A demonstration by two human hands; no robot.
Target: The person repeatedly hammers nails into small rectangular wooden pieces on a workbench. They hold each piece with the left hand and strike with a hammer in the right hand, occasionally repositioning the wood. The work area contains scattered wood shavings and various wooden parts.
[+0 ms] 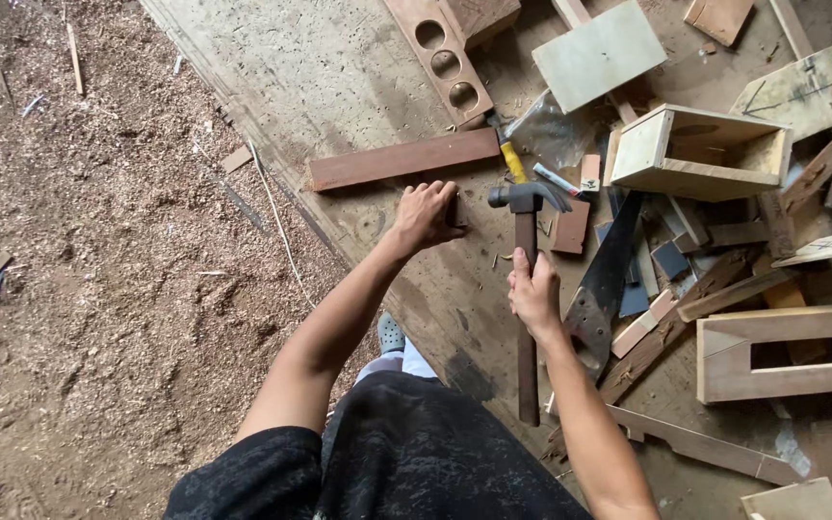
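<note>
Right hand (534,292) gripping wooden-handled claw hammer (527,250), left hand (426,214) pinching small dark block (456,210)

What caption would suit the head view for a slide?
Right hand raises a claw hammer beside a small wood block held by the left hand on a cluttered workbench.

hammer (527,289): dark grey steel head, reddish-brown wooden handle
plank (404,159): reddish-brown, plain
worktop (339,67): pale grey-beige, speckled with sawdust
saw (601,289): black blade
open box (700,152): pale yellowish wood
tool handle (511,157): yellow
floor (98,270): brown, strewn with tan wood shavings
shirt (406,453): black with faint grey mottling
block with three holes (443,60): light reddish-tan
</note>
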